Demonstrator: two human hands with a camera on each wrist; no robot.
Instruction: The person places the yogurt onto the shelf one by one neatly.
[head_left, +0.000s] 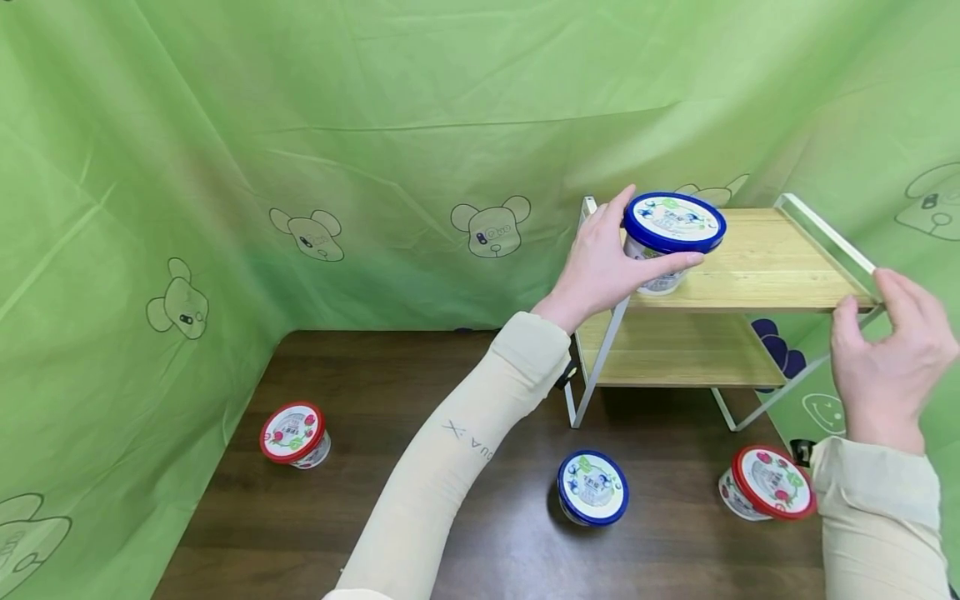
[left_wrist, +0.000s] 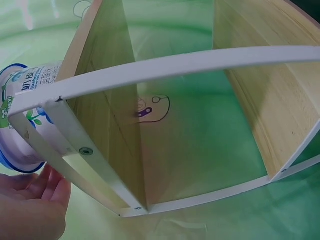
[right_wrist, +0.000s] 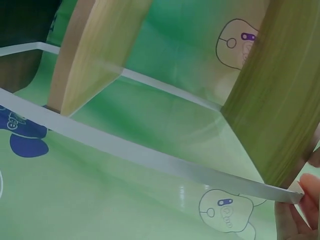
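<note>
In the head view my left hand [head_left: 596,265] grips a blue-lidded cup [head_left: 675,223] with blueberry print, thumb in front and fingers behind. The cup is upright at the left end of the top board of a two-tier shelf rack [head_left: 772,258]; I cannot tell whether its base touches the wood. The left wrist view shows the same cup [left_wrist: 35,82] beyond the white metal frame, with part of the left hand [left_wrist: 35,207] against it. My right hand [head_left: 896,354] pinches the rack's front right corner, also visible with the right fingers [right_wrist: 287,220] in the right wrist view.
A second blue-lidded cup [head_left: 592,489] stands on the dark wooden table [head_left: 360,517] before the rack. One red-lidded cup [head_left: 772,483] leans near the right forearm; another red-lidded cup [head_left: 294,433] is at the far left. A green cloth [head_left: 390,167] with bear prints hangs around.
</note>
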